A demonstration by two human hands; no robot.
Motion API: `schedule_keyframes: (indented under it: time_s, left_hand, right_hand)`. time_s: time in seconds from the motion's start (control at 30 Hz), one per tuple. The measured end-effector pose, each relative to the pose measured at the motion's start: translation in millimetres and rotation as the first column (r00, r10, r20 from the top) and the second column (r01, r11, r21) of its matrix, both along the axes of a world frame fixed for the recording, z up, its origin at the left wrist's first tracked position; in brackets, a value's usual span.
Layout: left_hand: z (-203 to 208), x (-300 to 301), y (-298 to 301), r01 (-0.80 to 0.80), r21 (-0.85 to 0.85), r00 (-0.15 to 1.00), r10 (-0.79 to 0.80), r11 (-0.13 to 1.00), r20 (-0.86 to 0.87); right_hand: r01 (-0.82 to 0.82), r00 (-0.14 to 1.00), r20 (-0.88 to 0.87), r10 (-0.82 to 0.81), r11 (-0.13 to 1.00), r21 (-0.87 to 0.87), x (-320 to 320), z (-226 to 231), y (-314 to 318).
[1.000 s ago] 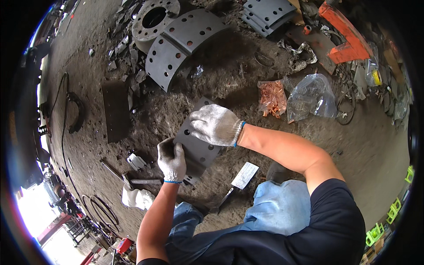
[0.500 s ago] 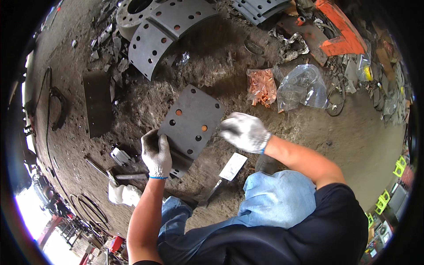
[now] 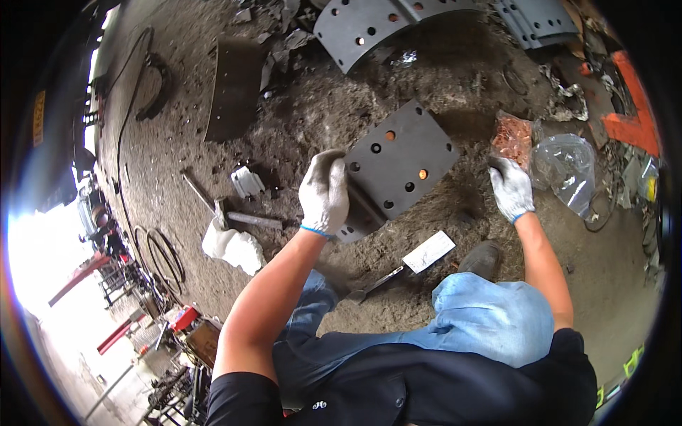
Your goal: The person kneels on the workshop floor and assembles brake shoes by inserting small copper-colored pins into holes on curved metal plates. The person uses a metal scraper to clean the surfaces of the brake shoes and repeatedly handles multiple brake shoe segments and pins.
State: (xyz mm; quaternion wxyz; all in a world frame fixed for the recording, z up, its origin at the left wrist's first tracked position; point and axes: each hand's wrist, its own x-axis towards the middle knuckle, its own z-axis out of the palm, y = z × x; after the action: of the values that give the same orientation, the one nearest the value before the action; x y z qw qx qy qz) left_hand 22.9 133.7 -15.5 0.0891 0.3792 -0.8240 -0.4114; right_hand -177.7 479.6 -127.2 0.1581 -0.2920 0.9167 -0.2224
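A grey curved brake lining (image 3: 408,153) with drilled holes lies tilted on a metal brake shoe (image 3: 360,226) in front of me. Copper-coloured rivets show in two of its holes. My left hand (image 3: 325,190), in a white knit glove, is closed around the left edge of the lining, thumb on top. My right hand (image 3: 511,190), gloved alike, is at the near edge of a clear bag of copper rivets (image 3: 513,135). Its darkened fingers are bent together; whatever is between them is hidden.
Beside the rivets lies a clear plastic bag (image 3: 566,167). A hammer (image 3: 245,219) and a white cloth (image 3: 233,245) are at left, a white card (image 3: 429,252) nearer me. More linings (image 3: 383,25) stand at the back; a dark curved plate (image 3: 234,89) lies far left. An orange metal piece (image 3: 632,113) is far right.
My right hand has gone from beside the lining to the rivet bag at the right. My left hand keeps its grip on the lining. The whole view has shifted with my head.
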Motion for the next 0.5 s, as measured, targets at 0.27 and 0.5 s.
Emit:
schedule_keyframes:
  time_s: [0.27, 0.5]
  left_hand:
    - [4.8, -2.1, 0.2, 0.029, -0.105, 0.999, -0.033, 0.994, -0.034]
    - [0.5, 4.1, -1.0, 0.013, -0.099, 0.993, -0.025, 0.995, -0.117]
  right_hand:
    - [-0.422, 0.769, 0.136, 0.624, 0.656, -0.626, 35.8, 133.6, -125.2]
    - [-0.687, 0.707, -0.052, 0.706, 0.666, -0.291, 58.3, 134.5, -162.8]
